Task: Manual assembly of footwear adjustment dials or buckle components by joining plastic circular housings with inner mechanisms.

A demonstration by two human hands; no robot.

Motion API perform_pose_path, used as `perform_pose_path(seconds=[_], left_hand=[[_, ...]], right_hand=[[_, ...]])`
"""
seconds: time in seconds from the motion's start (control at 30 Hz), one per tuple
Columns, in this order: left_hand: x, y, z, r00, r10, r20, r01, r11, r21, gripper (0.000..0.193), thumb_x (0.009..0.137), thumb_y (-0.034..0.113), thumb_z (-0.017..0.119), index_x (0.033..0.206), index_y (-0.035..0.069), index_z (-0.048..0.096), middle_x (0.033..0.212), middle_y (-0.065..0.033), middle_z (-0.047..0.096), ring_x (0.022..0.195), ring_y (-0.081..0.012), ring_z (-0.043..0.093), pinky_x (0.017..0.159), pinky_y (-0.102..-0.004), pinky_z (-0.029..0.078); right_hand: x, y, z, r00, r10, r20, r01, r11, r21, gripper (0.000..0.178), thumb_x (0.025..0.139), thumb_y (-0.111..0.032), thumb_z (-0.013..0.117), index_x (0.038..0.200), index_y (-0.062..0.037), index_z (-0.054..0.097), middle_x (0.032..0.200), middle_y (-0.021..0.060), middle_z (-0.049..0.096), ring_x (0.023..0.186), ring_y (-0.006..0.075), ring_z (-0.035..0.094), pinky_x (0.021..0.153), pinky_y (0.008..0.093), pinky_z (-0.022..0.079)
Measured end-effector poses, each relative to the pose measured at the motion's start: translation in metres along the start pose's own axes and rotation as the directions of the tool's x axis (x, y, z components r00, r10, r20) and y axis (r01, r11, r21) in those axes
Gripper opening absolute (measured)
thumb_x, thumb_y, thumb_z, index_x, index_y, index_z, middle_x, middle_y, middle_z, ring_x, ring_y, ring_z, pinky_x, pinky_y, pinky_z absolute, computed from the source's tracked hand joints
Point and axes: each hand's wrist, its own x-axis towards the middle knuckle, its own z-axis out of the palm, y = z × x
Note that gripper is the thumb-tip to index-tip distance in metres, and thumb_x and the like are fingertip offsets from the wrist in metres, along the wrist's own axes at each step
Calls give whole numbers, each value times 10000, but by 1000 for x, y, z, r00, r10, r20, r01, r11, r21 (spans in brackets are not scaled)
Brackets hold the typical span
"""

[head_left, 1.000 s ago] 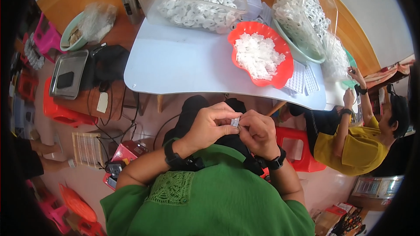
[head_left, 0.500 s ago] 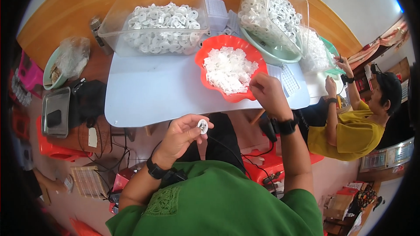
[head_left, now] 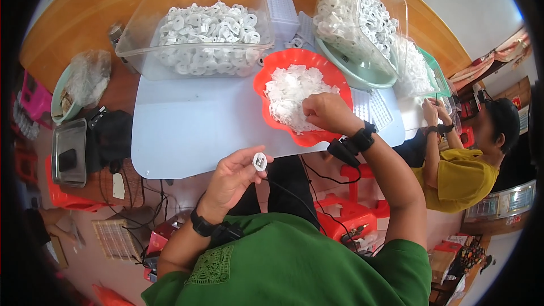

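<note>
My left hand [head_left: 233,177] is closed on a small round white plastic piece [head_left: 259,162], pinched at the fingertips in front of the table's near edge. Metal-looking bits show on the face of that piece. My right hand [head_left: 326,112] reaches into a red scalloped bowl [head_left: 265,102], its fingers curled down at the heap of small translucent white plastic pieces [head_left: 294,88]. Whether a piece is between those fingertips is hidden by the hand. Both wrists wear black bands.
A clear bin [head_left: 192,51] of round white parts stands at the back left. Another clear bin [head_left: 362,22] tilts over a pale green basin [head_left: 362,82]. White gridded trays [head_left: 381,107] lie right of the bowl. A co-worker in a yellow shirt [head_left: 459,175] works at the right.
My right hand has moved left from the bowl's right rim onto the heap of plastic pieces. The left hand still holds the round piece. The co-worker's hands have come together.
</note>
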Motion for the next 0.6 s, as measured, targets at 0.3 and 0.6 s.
perform_pose_path(seconds=[0.3, 0.6], left_hand=[[-6, -1, -5, 1000, -7, -11, 7, 999, -37, 366, 920, 126, 546, 1260, 0, 498, 1123, -176, 604, 840, -139, 606, 710, -229, 504], [-12, 2, -3, 1000, 1, -21, -2, 998, -56, 382, 910, 126, 560, 1262, -7, 496, 1105, -170, 615, 819, -131, 599, 686, -231, 493]], right_hand=[[-16, -7, -16, 989, 116, -87, -108, 990, 91, 76, 680, -41, 616, 747, -46, 582, 706, 100, 574, 684, 305, 585, 630, 380, 470], [-6, -4, 0, 998, -58, -11, 57, 997, -49, 119, 683, -81, 607, 796, -104, 638, 805, 96, 602, 737, 293, 606, 628, 402, 477]])
